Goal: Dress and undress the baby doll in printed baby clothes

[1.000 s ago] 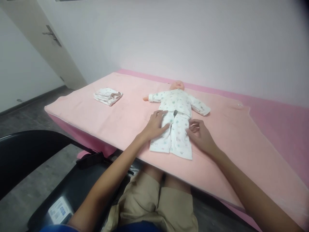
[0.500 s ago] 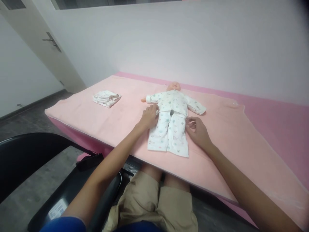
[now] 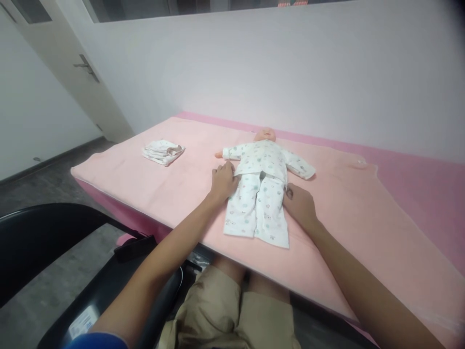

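A baby doll lies on its back, its head toward the wall. It wears a white patterned baby shirt and matching baby trousers. One small hand shows at the left cuff; the right sleeve's end covers the other. At the left side of the waist, my left hand has its fingers closed on the trousers' edge. My right hand pinches the trousers at the opposite side, just below the shirt hem. Both sets of fingertips are partly hidden by cloth or hand.
A folded patterned garment lies left of the doll on the pink blanket. White wall rises behind the table. A black chair stands at the lower left, and a door is farther back.
My right hand's fingers have closed in on the trousers' side. My left hand keeps its place at the waist. The whole view has shifted slightly.
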Available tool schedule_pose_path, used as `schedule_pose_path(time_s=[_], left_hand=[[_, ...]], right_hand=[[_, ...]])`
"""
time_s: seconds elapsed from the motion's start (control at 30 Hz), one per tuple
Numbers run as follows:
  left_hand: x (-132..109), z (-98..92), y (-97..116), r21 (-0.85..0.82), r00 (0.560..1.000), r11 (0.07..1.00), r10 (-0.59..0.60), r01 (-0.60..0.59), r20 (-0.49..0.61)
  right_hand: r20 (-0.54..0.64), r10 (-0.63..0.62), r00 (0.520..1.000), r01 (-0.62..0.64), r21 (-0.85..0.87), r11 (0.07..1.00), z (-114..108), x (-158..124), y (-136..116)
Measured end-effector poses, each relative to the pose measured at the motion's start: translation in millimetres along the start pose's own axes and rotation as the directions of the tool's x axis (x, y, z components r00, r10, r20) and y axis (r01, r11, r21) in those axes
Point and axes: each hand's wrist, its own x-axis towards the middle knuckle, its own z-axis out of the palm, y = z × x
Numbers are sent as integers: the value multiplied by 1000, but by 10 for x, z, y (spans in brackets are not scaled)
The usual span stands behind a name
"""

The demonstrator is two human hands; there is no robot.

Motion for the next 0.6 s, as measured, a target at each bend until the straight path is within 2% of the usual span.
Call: schedule_pose_path(time_s=[0.17,0.4,0.6], left_hand=[[-42,-28,28,-39,1000,999,-4,3,-27],[-61,-39,37,-72,999,997,-16,20,51],[-199,-108,77,-41,994,999,-15,20,109]], right_hand=[[-18,27,999,-27,-26,999,-37,-4,48],[-7,31,1000,-31,-20,999,-20,-5,84],[86,25,996,-24,-14,1000,-158,-115,-34]])
